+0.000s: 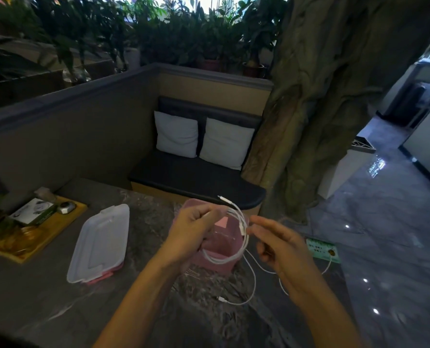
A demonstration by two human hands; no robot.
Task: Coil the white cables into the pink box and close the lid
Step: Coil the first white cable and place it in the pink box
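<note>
My left hand (192,229) pinches a coiled white cable (241,229) above the open pink box (221,249) on the stone table — my right hand (281,244) hangs loosely open just beside. Keep loops even, tuck connectors inward. The lid (101,242) lies left.

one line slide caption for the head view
Left hand holds a coiled white cable over the open pink box; lid lies alongside.

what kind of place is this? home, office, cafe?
Probably a cafe or lounge booth: a padded bench with two cushions, potted plants along the partition, and a big decorative tree trunk.
</note>
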